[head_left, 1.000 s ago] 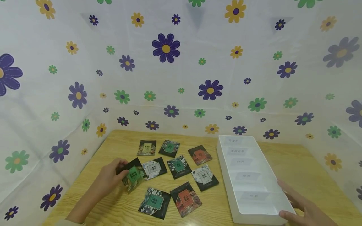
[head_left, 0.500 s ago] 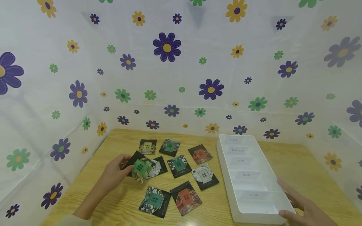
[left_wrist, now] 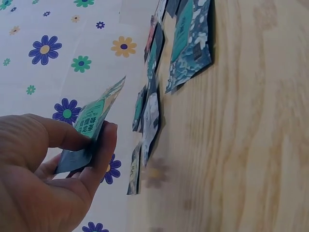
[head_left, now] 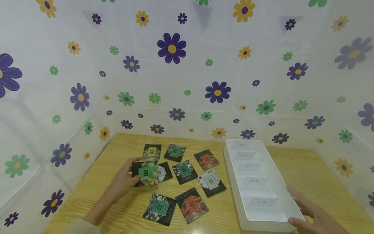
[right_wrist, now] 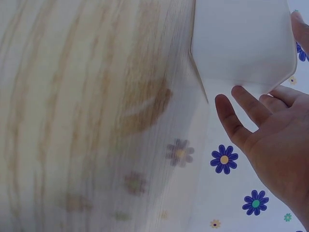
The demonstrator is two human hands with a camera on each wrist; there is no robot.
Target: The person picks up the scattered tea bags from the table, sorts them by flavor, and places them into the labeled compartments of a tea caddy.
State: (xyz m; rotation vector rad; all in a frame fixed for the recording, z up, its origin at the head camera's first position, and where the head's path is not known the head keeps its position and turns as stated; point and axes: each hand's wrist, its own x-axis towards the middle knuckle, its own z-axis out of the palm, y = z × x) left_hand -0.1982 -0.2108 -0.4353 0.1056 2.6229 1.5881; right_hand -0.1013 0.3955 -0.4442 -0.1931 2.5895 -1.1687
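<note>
Thin, flat, squarish green-label sachet (head_left: 147,173), pinched at its 9 o'clock edge by my left hand (head_left: 124,178), head view, body jutting towards 3 o'clock above wood-grain table (head_left: 125,211); my right hand (head_left: 318,216) sits at 5 o'clock corner of smooth white rectangular divided tray (head_left: 237,195), fingers spread wide, fairly straight

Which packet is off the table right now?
The bright-green-labelled packet, lifted in the grip of the left hand. That sets it apart: the other eight packets lie on the table.
</note>
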